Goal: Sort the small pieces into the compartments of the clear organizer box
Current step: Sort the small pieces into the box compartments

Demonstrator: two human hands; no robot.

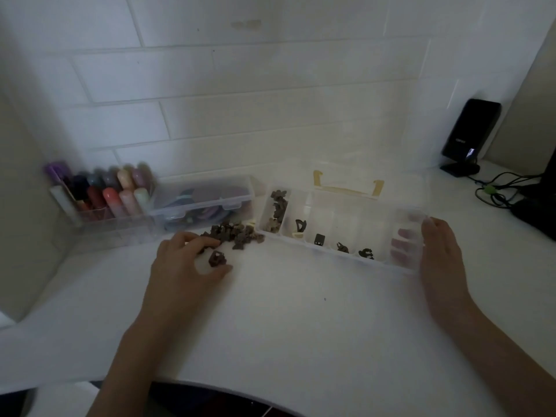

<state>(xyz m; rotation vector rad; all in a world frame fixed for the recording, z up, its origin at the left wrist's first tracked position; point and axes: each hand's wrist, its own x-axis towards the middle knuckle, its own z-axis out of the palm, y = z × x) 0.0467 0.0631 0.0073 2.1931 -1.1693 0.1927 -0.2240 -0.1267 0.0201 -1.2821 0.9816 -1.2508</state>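
A clear organizer box (346, 260) lies open on the white counter, its lid leaning back toward the wall. Its leftmost compartment holds several small brown pieces (278, 210); the middle compartments hold one or two dark pieces each. A pile of small brown pieces (233, 233) lies on the counter just left of the box. My left hand (183, 266) is at the pile's near edge, thumb and fingers curled around one brown piece (216, 259). My right hand (440, 254) grips the box's right end, fingers curled into the rightmost compartment.
A closed clear case (204, 203) with coloured contents sits behind the pile. Left of it stands a clear holder of coloured markers (105, 194). A black speaker (469, 136) and cables (499, 191) are at the back right. The tiled wall is close behind.
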